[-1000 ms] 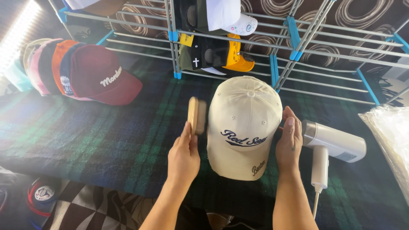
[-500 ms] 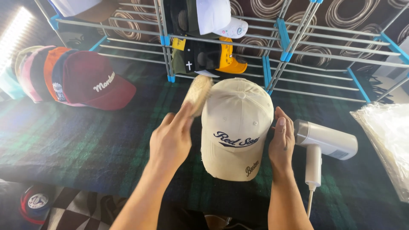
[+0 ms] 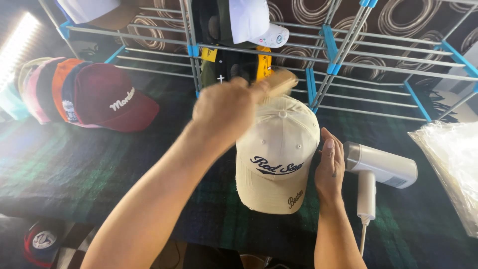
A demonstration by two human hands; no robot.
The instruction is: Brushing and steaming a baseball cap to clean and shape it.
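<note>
**Brush over the crown, cap steadied at its side**

Our left hand is clenched around a wooden brush, held over the top of the cream cap (the brush is blurred, so we cannot tell whether its bristles touch the cloth). The cap sits crown-up at the middle of the dark plaid cloth, brim toward us at 6 o'clock. Our right hand lies open and flat against the cap's side at 3 o'clock, gripping nothing.

We judge the cap light and soft, its crown apt to dent under pressure, its brim stiffer; the brim edge or side panels look the best places to hold. A white handheld steamer lies just beyond the right hand. A row of caps rests at 10 o'clock.
</note>
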